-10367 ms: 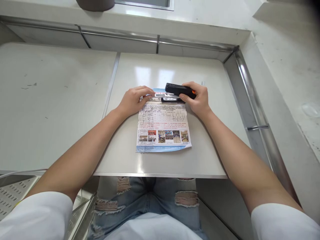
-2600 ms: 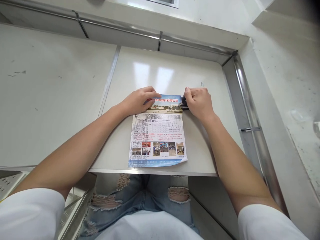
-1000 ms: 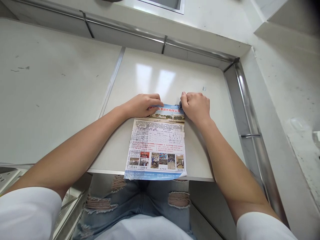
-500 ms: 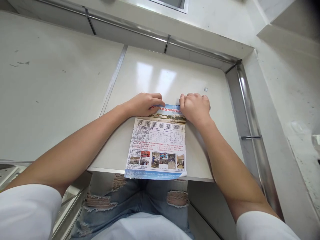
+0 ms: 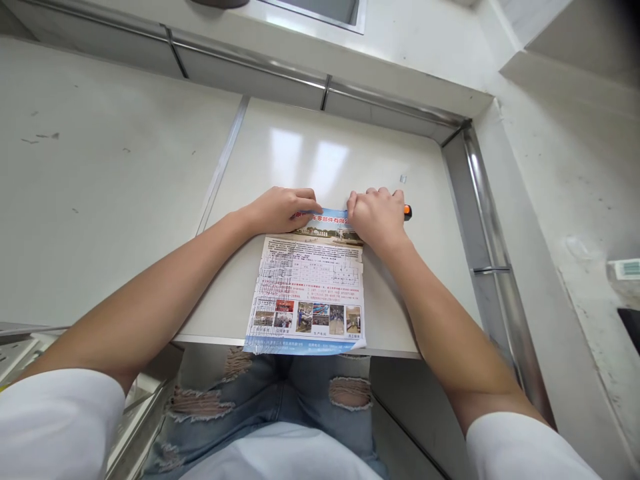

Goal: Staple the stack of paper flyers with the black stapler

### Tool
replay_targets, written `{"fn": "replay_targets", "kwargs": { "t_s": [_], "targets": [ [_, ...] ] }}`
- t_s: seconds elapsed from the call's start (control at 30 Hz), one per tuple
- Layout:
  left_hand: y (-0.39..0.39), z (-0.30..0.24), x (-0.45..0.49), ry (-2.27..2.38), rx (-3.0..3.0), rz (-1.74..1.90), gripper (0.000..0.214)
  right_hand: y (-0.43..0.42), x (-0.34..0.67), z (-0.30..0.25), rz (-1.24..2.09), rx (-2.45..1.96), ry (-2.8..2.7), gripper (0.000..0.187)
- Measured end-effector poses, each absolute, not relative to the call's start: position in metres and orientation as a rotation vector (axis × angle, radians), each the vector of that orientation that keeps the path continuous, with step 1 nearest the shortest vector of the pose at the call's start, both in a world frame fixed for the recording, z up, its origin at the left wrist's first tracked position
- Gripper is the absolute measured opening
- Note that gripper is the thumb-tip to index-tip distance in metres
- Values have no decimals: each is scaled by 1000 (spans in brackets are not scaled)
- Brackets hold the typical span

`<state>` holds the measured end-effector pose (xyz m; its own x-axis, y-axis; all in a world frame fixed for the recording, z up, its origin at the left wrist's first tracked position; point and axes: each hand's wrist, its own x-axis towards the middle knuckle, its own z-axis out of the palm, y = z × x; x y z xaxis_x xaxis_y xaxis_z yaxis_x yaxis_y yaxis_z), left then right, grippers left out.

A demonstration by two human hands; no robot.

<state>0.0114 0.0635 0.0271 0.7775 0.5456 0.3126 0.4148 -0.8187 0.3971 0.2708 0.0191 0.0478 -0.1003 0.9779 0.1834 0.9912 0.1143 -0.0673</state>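
A worn, printed paper flyer (image 5: 313,270) lies on the pale table, its bottom edge reaching the table's front edge and its lower right corner curled. My left hand (image 5: 285,208) is on its upper left corner, fingers curled and thumb and forefinger closing on the paper's top edge. At the upper right corner, my right hand (image 5: 377,217) is closed in a fist around a tool with a black and orange end (image 5: 408,213), which sticks out on the right. The rest of that tool is hidden inside the fist, so its kind does not show.
A metal strip (image 5: 223,163) divides the light table top (image 5: 125,153). Shiny rails and a ledge (image 5: 400,73) border it at the back and right. A small clear scrap (image 5: 403,179) lies beyond my right hand. Metal racks (image 5: 135,400) stand below left.
The view has shifted slightly. My right hand has turned a little, and the orange end of the tool now shows. The flyer and my left hand stay put on the table.
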Motion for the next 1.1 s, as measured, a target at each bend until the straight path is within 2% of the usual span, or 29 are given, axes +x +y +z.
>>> {"fn": "replay_targets", "kwargs": {
  "t_s": [0.3, 0.43, 0.53, 0.63, 0.9, 1.0, 1.1],
  "targets": [
    [70, 27, 12, 791, 2733, 628, 33, 23, 302, 69, 19, -1898, -1985, 66],
    [77, 23, 11, 821, 2737, 695, 22, 24, 338, 76, 199, -1579, -2290, 56],
    [79, 22, 9, 855, 2777, 700, 26, 28, 359, 73, 241, -1447, -2457, 56],
    [80, 20, 8, 881, 2792, 686, 31, 33, 369, 63, 180, -1573, -2409, 53],
    [82, 13, 10, 911, 2671, 769, 21, 40, 351, 55, -135, -2005, -1871, 55],
    [81, 14, 12, 930, 2630, 763, 21, 29, 327, 69, -165, -2005, -1824, 48],
    [80, 16, 14, 945, 2584, 754, 18, 10, 292, 78, -20, -1819, -1976, 44]
  ]
}}
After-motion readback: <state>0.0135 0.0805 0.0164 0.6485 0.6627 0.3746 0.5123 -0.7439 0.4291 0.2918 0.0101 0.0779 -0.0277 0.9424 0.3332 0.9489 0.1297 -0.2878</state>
